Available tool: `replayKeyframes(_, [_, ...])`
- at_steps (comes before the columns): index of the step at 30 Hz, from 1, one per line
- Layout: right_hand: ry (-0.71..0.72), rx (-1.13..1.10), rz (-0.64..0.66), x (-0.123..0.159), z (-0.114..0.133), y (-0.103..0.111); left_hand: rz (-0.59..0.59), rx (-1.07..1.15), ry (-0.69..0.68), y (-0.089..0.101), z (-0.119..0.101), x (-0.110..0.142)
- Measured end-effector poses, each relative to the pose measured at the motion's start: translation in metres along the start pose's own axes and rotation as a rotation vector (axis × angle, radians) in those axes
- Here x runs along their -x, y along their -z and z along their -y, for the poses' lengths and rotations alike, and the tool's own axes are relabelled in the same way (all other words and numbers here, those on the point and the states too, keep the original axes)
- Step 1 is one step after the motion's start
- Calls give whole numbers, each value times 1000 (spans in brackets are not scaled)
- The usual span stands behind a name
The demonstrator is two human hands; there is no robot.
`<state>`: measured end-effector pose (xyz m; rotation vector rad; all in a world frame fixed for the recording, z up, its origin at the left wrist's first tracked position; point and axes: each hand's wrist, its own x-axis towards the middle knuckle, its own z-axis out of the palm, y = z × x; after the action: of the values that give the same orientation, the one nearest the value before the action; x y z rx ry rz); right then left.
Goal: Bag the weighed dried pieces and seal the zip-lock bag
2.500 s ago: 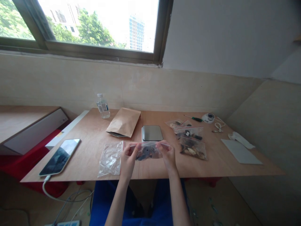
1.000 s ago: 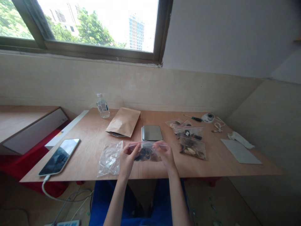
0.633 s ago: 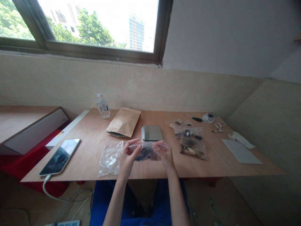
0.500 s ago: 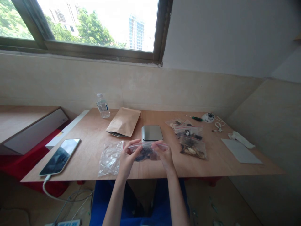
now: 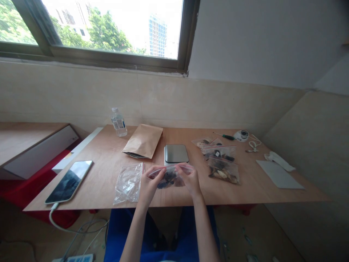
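Note:
Both my hands hold a small clear zip bag (image 5: pixel 169 178) of dark pieces up by its red-lined top edge, just above the wooden table (image 5: pixel 95 185). My left hand (image 5: pixel 149 185) pinches the bag's left part, and my right hand (image 5: pixel 189 179) pinches its right part. The fingers hide part of the seal. Left of my left hand lies an empty-looking crumpled clear plastic bag (image 5: pixel 128 183). A flat metal-topped scale (image 5: pixel 176 153) sits just beyond the held bag.
Farther right lie several filled zip bags (image 5: pixel 220 162), a green-handled screwdriver (image 5: pixel 225 136), a white round device (image 5: pixel 241 135) and a pale sheet (image 5: pixel 279 174). A phone (image 5: pixel 68 181), a kraft envelope (image 5: pixel 143 141) and a water bottle (image 5: pixel 119 122) stand left and behind.
My hands have drawn closer together along the bag's top edge. The bag has sagged slightly lower, and its contents have shifted inside.

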<state>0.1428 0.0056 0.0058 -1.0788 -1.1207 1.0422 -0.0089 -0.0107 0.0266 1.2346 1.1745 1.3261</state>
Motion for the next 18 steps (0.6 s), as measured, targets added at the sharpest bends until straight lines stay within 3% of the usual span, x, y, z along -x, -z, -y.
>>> replayKeyframes(7, [11, 6, -28, -1, -4, -3, -42, -36, -33, -3, -1, 0])
replayKeyframes(15, [-56, -84, 114, 0, 1, 5, 45, -79, -41, 0, 5, -1])
replayKeyframes(18, [-49, -78, 103, 0, 1, 3, 75, -80, -45, 0, 8, -2])
